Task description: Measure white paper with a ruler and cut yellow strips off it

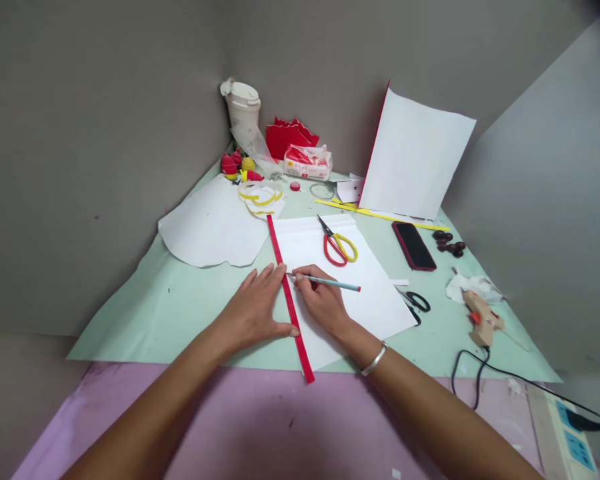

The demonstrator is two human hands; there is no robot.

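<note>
Head view: your left hand (260,307), fingers spread, presses the red strip (291,300) along the left edge of the white sheet (350,300); your right hand (323,300), fingers closed around the pencil (330,283), rests on the sheet, below the red-and-yellow scissors (336,245).

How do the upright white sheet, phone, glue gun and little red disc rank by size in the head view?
1. Upright white sheet
2. Phone and glue gun: too alike to rank
3. Little red disc
</note>
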